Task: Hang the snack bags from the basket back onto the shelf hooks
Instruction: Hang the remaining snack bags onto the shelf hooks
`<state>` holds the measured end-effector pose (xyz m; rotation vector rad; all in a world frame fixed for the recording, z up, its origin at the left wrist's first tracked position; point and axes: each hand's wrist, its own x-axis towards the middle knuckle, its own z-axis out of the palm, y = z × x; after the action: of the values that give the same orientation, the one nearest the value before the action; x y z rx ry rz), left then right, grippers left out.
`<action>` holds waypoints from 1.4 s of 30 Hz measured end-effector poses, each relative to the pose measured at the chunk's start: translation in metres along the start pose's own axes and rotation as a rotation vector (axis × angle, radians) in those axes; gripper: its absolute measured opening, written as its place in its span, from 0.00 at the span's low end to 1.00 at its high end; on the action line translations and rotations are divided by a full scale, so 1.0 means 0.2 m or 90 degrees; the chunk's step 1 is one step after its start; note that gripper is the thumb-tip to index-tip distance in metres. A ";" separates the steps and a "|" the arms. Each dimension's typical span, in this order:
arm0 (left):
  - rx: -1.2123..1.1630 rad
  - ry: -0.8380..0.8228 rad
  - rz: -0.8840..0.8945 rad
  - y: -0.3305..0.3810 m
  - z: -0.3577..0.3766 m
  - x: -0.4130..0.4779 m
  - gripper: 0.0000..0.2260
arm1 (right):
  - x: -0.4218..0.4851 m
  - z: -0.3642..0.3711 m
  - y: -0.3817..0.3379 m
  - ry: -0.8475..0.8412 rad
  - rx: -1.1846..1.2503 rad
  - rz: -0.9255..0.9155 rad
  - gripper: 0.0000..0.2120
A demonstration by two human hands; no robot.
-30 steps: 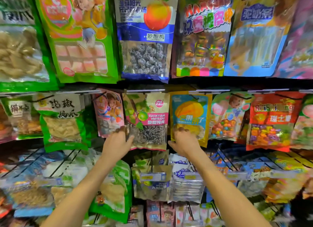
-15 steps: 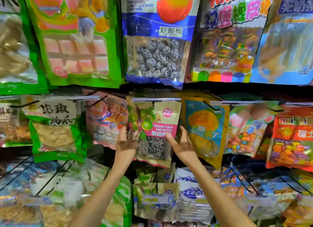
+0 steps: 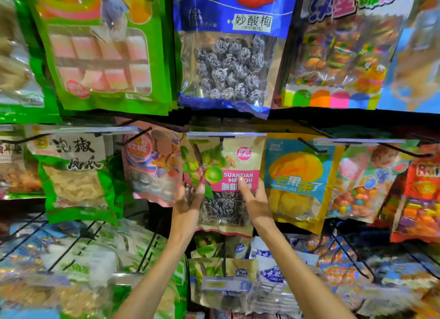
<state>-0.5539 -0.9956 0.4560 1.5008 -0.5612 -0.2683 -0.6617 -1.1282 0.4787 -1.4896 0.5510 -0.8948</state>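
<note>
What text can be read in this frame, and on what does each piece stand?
"SUANTIAN", "ME..OU" (the right hand hides the middle): pink band, held plum bag
"妙酸梅": white label, blue bag above
"泡椒": green bag, left
"芒果来了": mango bag, right
Price tags, round logo, small print: too blurred.

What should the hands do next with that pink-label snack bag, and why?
Probably nudge the SUANTIAN MEIROU bag back along its hook, then let go. The left hand and right hand grip its sides, and its top edge sits right under the price strip at the hook's tip. Whether the hole is threaded is hidden.
</note>
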 end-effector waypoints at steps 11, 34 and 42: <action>0.028 0.026 -0.036 0.05 0.06 -0.01 0.38 | 0.01 0.03 -0.04 0.046 0.016 -0.020 0.19; 0.170 -0.055 -0.039 0.09 -0.10 -0.04 0.32 | -0.14 -0.04 -0.11 -0.023 -0.200 0.028 0.21; 0.546 -0.125 0.120 0.23 -0.18 -0.19 0.24 | -0.24 -0.15 -0.22 -0.195 -0.613 0.014 0.22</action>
<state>-0.5759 -0.9410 0.4946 2.2367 -1.0517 -0.0136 -0.7207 -1.1031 0.5112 -2.4215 0.8188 -0.3438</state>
